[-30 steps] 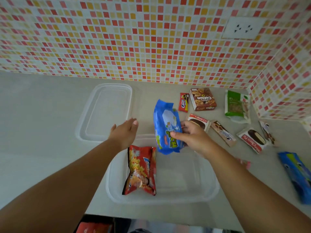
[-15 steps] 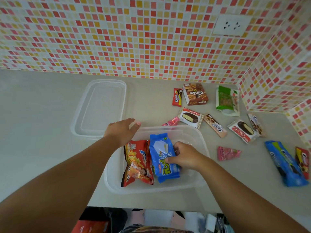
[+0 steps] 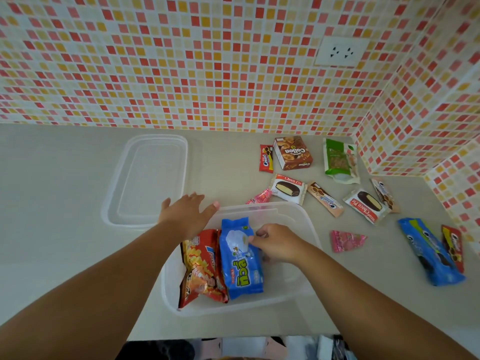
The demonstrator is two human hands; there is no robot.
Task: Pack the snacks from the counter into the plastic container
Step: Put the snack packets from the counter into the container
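Plastic container (image 3: 309, 224): one, clear, rectangular with rounded corners, set on the beige counter (image 3: 65, 203) near its front edge. One matching clear lid (image 3: 148, 180) is laid flat just beyond it to the left.

Two packets are held inside the container, side by side and touching: one red-orange crinkled chip bag (image 3: 201, 268) on the left, one glossy blue bag (image 3: 241, 258) on the right.

Left hand (image 3: 185, 213): fingers spread flat, nothing gripped, rested at the container's far-left rim. Right hand (image 3: 275, 242): inside the container, fingers curled, fingertips pinched on the blue bag's right edge.

Outside, on the counter to the right:
- one long blue foil cookie pack (image 3: 428, 252), with one narrow red pack (image 3: 453, 246) touching its right side
- one brown cardboard box (image 3: 293, 152), one small red sachet (image 3: 266, 159) just left of it
- one green pouch (image 3: 340, 159)
- two white Choco Pie wrappers (image 3: 287, 188) (image 3: 366, 206)
- two slim brown wafer wrappers (image 3: 326, 199) (image 3: 385, 194)
- two pink packets: one triangular (image 3: 346, 240), one partly hidden behind the container's far wall (image 3: 261, 197)

One white wall socket (image 3: 341, 51) is set in the mosaic tile.
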